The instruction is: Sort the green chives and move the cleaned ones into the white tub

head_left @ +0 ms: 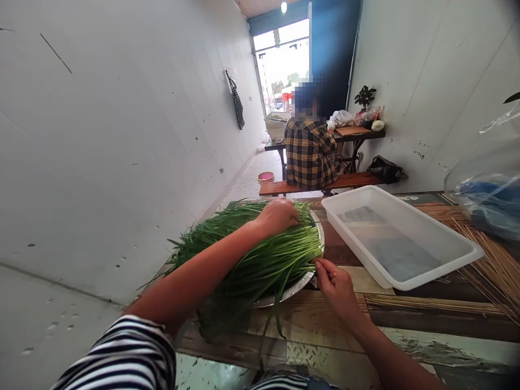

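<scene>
A big heap of long green chives point(260, 249) lies across a metal tray point(300, 283) on the wooden table. My left hand point(277, 215) rests on top of the heap at its far side, fingers curled down into the stalks. My right hand point(333, 281) sits at the tray's near right rim, fingers pinched on the cut ends of a few chive stalks.
An empty white plastic tub point(430, 238) stands to the right of the tray. Several thin bamboo skewers point(493, 265) lie at the right edge, below a clear plastic bag point(487, 184). A person in a plaid shirt point(309, 154) sits on a bench point(353, 181) ahead, back turned. White wall close on the left.
</scene>
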The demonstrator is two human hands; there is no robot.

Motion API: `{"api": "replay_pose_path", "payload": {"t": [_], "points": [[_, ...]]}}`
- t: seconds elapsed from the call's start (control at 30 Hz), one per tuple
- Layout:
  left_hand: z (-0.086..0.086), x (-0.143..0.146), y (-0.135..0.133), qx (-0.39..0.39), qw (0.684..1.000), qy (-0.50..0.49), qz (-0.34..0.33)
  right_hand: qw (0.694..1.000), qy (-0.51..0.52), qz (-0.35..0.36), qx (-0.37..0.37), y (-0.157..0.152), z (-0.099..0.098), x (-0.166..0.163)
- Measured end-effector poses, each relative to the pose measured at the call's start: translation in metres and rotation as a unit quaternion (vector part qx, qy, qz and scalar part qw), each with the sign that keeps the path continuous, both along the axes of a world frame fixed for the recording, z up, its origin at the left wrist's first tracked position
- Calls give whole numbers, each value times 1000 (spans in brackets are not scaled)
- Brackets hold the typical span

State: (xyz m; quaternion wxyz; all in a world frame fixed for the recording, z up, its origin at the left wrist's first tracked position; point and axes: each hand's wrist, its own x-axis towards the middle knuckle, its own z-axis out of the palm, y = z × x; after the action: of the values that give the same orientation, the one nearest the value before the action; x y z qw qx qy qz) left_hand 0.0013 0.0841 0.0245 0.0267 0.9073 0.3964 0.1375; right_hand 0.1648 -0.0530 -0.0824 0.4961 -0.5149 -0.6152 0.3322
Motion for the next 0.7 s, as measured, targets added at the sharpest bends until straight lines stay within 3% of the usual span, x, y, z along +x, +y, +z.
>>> {"api": "replay_pose_path", "payload": {"t": [0.2, 0.37, 0.47, 0.63, 0.7], "points": [[-10, 11, -1, -8, 999, 45, 11, 1000, 2, 7, -14, 0, -4, 2], [-1, 7, -5, -71, 994, -41, 73, 1000, 1, 6, -15, 0, -4, 3], [0, 4, -5, -115, 986, -98, 74, 1000, 0, 5, -15, -1, -3, 2], [-2, 5, -8, -77, 990, -98, 71, 1000, 5, 7, -16, -2, -2, 2], [-1, 4, -8, -103, 985, -114, 77, 1000, 6, 7, -14, -2, -2, 1]]}}
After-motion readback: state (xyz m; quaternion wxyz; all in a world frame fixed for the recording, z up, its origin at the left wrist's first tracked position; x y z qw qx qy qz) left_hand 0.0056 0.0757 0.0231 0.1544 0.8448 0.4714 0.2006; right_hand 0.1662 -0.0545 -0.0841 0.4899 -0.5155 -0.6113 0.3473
